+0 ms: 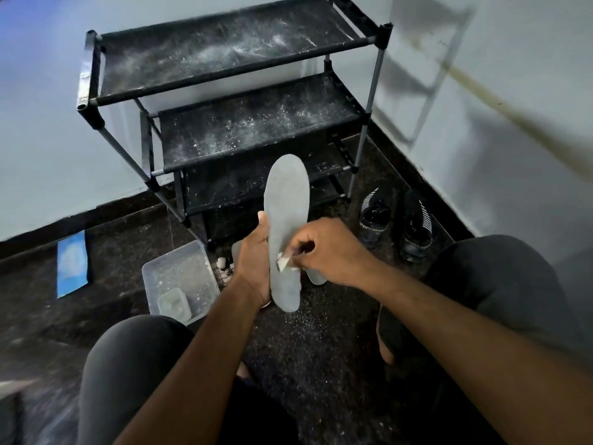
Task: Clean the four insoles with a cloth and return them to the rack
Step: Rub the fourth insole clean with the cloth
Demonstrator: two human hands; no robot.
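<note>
Fingers (296, 248) of our right hand (324, 252) pinch a small white cloth (282, 263) against the grey insole (285, 226).
Left hand (255, 261) grips its lower edge, upright before the rack (224, 75); light, bendy, so we'd hold mid-length.

White lettering ran along the strap of the left black sandal (374, 216) on the floor beside the rack; it seemed to read "SPORT SPORT", though the letters were small and blurred. The right black sandal (416, 224) showed only white stripes, and no other writing could be read anywhere.
</note>
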